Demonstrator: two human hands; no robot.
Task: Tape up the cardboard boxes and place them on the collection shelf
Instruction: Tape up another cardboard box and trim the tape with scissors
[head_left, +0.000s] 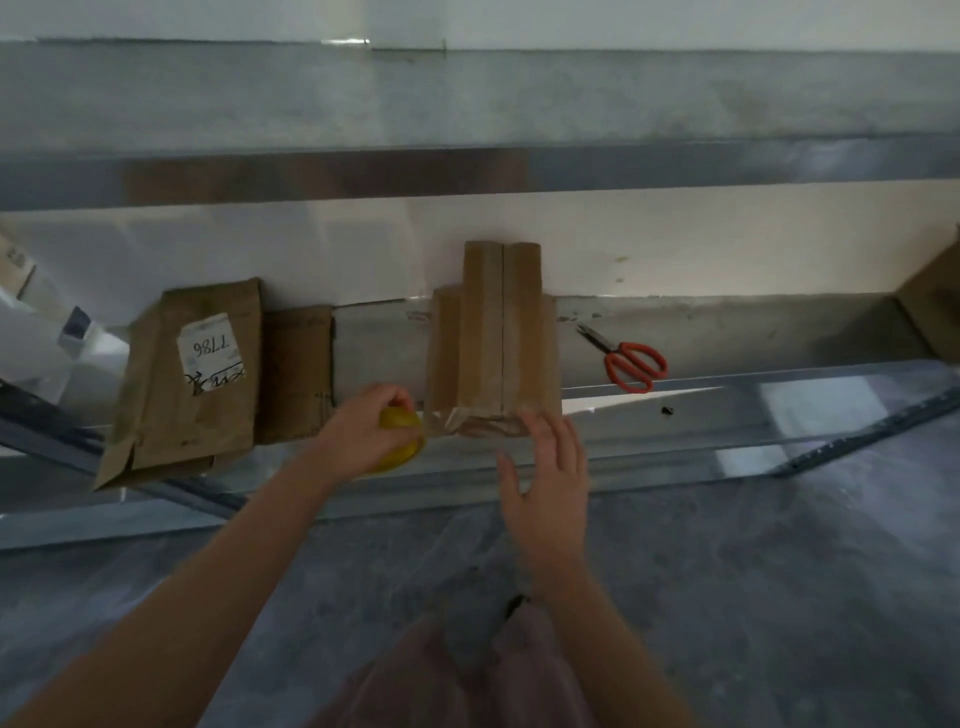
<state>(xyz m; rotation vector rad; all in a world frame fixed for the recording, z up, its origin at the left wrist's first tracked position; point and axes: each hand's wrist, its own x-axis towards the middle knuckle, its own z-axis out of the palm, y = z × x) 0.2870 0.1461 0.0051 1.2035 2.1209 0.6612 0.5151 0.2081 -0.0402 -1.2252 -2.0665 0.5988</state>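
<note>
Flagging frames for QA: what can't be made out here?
Head view only.
- Yellow tape roll: mostly covered by the left hand.
- Middle box, near end: blurred, partly behind the right hand; tape there unclear.
- Brown box far right: cut off by the frame edge.
- Label scrawl on the left box: too blurred.

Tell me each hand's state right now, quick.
Left hand: curled round a yellow tape roll.
Right hand: open, fingers straight, at the cardboard box's near end.

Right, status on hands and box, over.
Left hand gripping yellow tape roll, tape strung to box. Right hand open at box front. Scissors off right, clear.
</note>
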